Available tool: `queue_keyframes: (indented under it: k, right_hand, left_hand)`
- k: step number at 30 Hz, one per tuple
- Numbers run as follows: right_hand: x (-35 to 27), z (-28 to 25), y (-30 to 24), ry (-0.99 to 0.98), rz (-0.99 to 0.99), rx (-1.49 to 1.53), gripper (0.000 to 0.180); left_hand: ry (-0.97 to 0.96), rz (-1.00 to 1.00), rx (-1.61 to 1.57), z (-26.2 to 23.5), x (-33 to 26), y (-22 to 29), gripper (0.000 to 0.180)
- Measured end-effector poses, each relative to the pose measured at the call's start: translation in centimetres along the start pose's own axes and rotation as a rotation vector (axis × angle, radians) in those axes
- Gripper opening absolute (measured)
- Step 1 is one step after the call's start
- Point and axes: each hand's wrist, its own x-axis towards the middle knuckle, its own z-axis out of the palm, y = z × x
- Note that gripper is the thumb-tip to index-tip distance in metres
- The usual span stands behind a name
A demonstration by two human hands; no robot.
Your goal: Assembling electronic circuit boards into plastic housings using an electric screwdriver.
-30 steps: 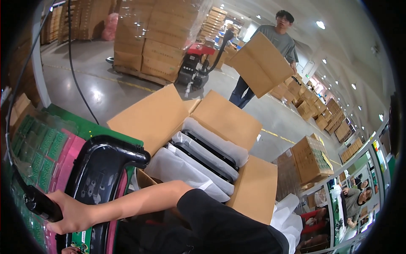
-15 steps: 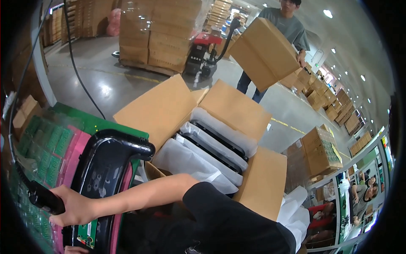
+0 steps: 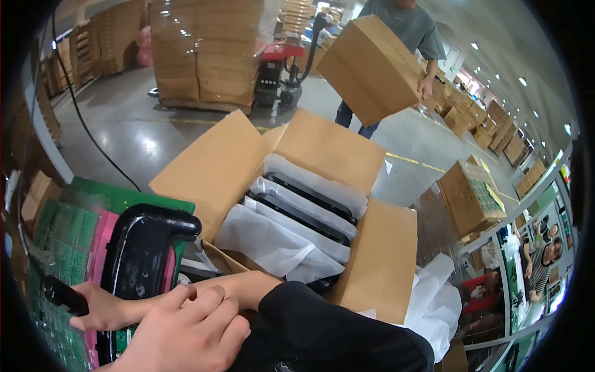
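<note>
My right arm reaches across to the left, and my right hand (image 3: pixel 102 308) is closed around a black cylindrical power screwdriver (image 3: pixel 65 295) with a cable at its end. Beside it lies a glossy black moulded plastic housing (image 3: pixel 139 266) with a rounded, tube-like end, on pink padding (image 3: pixel 104 239) over a green surface (image 3: pixel 133 197). In front of the right forearm, my left hand (image 3: pixel 189 332) is raised, back of the hand showing and fingers curled in; what they hold, if anything, is hidden. The left hand covers the lower part of the housing.
An open carton (image 3: pixel 378 260) holds several black parts in white foam wrap (image 3: pixel 279 242). Green circuit boards (image 3: pixel 65 260) in clear trays lie at far left. A cable (image 3: pixel 93 133) hangs there. Beyond, a person (image 3: pixel 403 31) carries a carton (image 3: pixel 372 71) near a pallet truck (image 3: pixel 279 71).
My left hand has come up from the lower edge to in front of my right forearm. My right hand still grips the screwdriver. The view has shifted slightly.
</note>
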Motion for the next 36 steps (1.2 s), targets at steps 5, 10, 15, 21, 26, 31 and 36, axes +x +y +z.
queue_keyframes:
  k: [5, 10, 15, 21, 26, 31, 36]
  right_hand:
    - [0.4, 0.1, 1.2, -0.015, 0.004, 0.036, 0.033]
    - [0.3, 1.5, -1.3, 0.137, -0.144, 0.134, 0.026]
    - [0.4, 1.4, -0.5, 0.096, -0.061, 0.106, 0.025]
    - [1.1, 2.5, 0.7, 0.008, -0.004, 0.089, 0.025]
    - [-0.1, -0.3, -0.1, 0.014, 0.025, -0.045, 0.025]
    - [0.2, 0.9, -0.2, 0.065, -0.108, 0.028, 0.023]
    - [0.3, 0.4, -0.9, -0.006, -0.026, 0.042, 0.024]
  left_hand:
    - [-0.034, 0.016, 0.084, -2.4, 2.4, 0.7, 0.007]
    - [-0.005, -0.079, 0.169, -5.5, 4.2, 1.4, 0.008]
    - [0.004, -0.142, 0.279, -7.5, 4.3, 2.2, 0.008]
    - [0.171, -0.173, 0.317, -5.6, 1.2, 1.1, 0.012]
    - [0.132, -0.173, 0.151, -4.5, -1.5, 1.6, 0.014]
    - [-0.068, -0.402, 0.030, -4.4, -7.8, 2.8, 0.013]
    - [-0.138, -0.732, -0.126, -4.3, -14.0, 3.5, 0.015]
